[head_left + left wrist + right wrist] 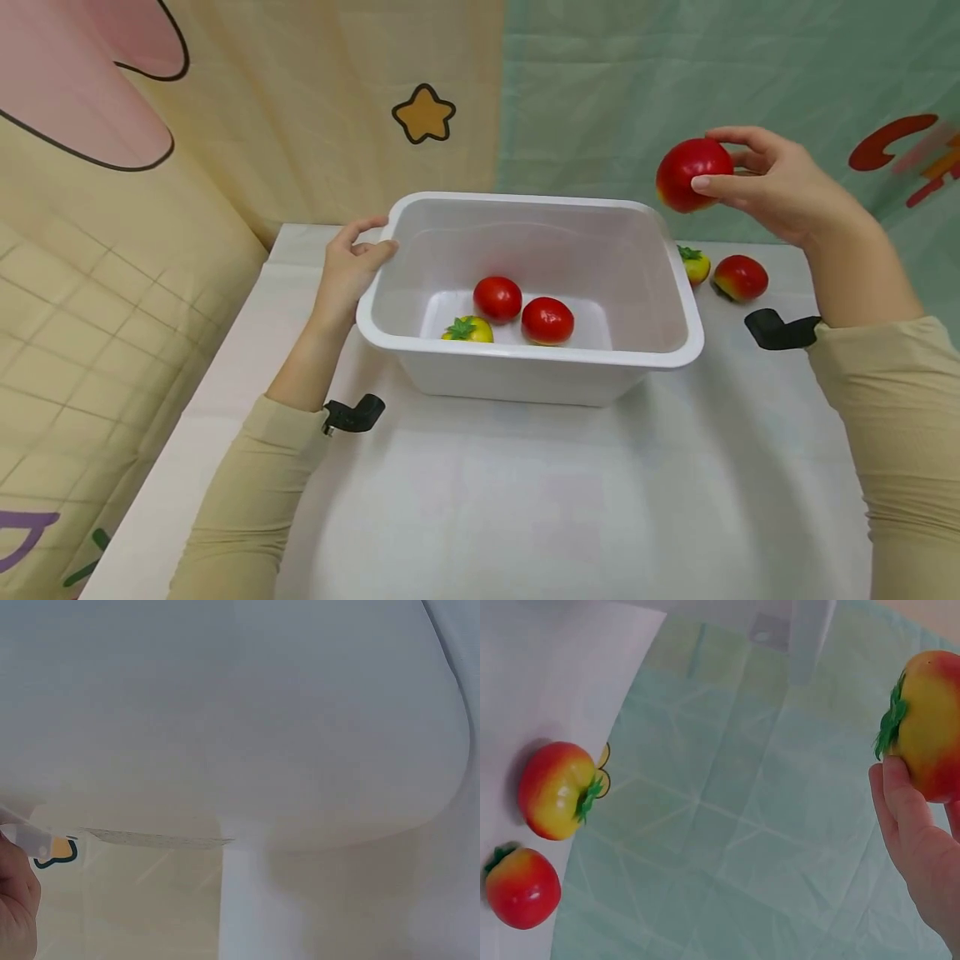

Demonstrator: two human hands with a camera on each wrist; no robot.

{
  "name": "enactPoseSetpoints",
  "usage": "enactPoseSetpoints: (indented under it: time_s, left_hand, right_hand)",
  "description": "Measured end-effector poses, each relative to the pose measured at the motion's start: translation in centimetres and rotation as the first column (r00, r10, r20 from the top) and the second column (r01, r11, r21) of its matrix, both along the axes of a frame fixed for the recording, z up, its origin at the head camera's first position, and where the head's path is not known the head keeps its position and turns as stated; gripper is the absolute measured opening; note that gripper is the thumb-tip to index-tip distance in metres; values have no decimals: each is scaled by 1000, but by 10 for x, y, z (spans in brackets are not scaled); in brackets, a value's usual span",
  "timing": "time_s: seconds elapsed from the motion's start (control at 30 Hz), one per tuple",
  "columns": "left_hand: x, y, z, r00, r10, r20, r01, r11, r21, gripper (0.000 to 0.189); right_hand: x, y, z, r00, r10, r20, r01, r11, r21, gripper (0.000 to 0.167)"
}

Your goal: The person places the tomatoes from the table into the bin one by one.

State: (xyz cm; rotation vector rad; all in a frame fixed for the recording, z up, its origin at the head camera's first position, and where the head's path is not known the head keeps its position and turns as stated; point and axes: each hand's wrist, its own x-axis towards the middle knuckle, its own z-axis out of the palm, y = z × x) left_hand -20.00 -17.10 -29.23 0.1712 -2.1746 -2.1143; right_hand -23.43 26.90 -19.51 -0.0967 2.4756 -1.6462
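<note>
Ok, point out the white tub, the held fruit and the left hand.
White tub point(517, 380): head view, front wall below the rim.
Held fruit point(684, 173): head view, red side facing the camera.
Left hand point(350, 268): head view, back of the hand.

Booth-like space; cartoon-print hangings point(637, 83); white table point(525, 517)

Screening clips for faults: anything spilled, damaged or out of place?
Nothing stands out. The white bin stands upright with three tomato-like fruits inside; two more lie beside it on the table, and the right hand holds another. No spill or damage shows.
</note>
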Motion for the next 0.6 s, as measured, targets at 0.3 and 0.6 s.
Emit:
enactPoseSetpoints:
  time_s: [0.3,0.6]
  left_hand:
    - [-1,0,0,1000,1,-1,-1,1000,8,38]
    - [0,-1,0,1000,0,1,0,1000,8,39]
  right_hand:
    - [-3,-30,11,996,80,-45,-81,997,-9,64]
    - [-1,-63,19,985,155,-69,-157,987,-20,64]
